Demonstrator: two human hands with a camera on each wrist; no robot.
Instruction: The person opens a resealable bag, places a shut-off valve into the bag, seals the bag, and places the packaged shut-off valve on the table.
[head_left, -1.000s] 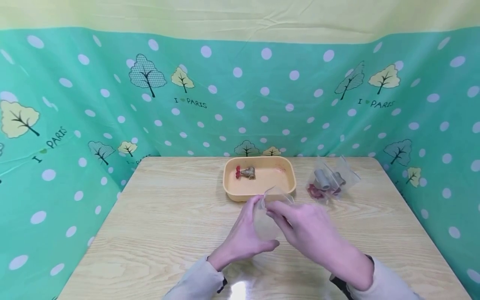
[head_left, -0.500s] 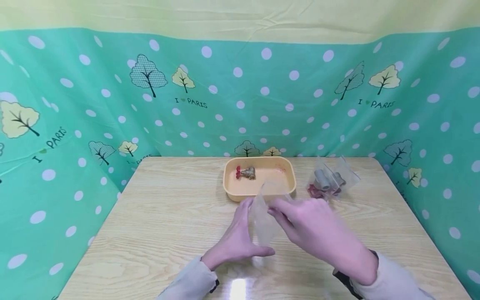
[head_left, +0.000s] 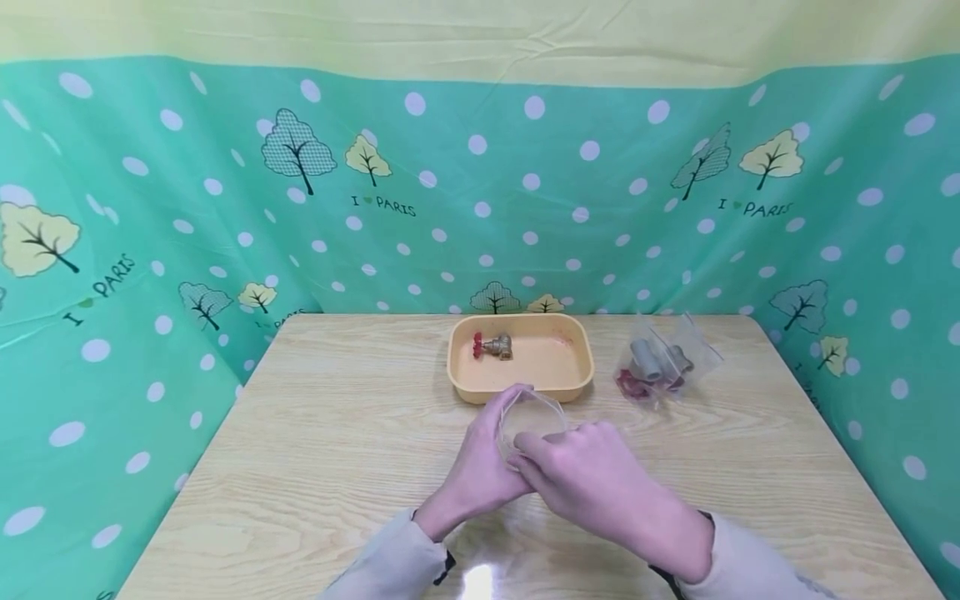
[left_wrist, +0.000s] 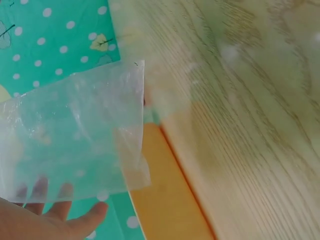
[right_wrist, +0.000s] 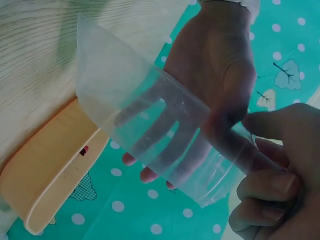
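A clear plastic bag (head_left: pixel 536 412) is held up over the table in front of the tray, its mouth spread into a rounded opening in the head view. My right hand (head_left: pixel 592 475) pinches the rim of the bag between thumb and curled fingers. My left hand (head_left: pixel 483 462) supports the bag from its left side. In the right wrist view the left hand's fingers (right_wrist: pixel 160 125) lie straight behind the film and show through it. The bag (left_wrist: pixel 75 130) looks see-through, with nothing visible inside.
Beyond the hands is a cream plastic tray (head_left: pixel 543 350) holding a brass valve (head_left: pixel 497 347) with a red handwheel. To its right lie clear bags (head_left: pixel 697 354) with grey pipe fittings (head_left: pixel 645 360) and dark red pieces (head_left: pixel 632 383). Green dotted cloth (head_left: pixel 480 233) encloses the wooden table.
My left hand drew away leftward from the bag, then came back against it. The bag has tipped so its mouth faces up, and the right hand has moved slightly left and down.
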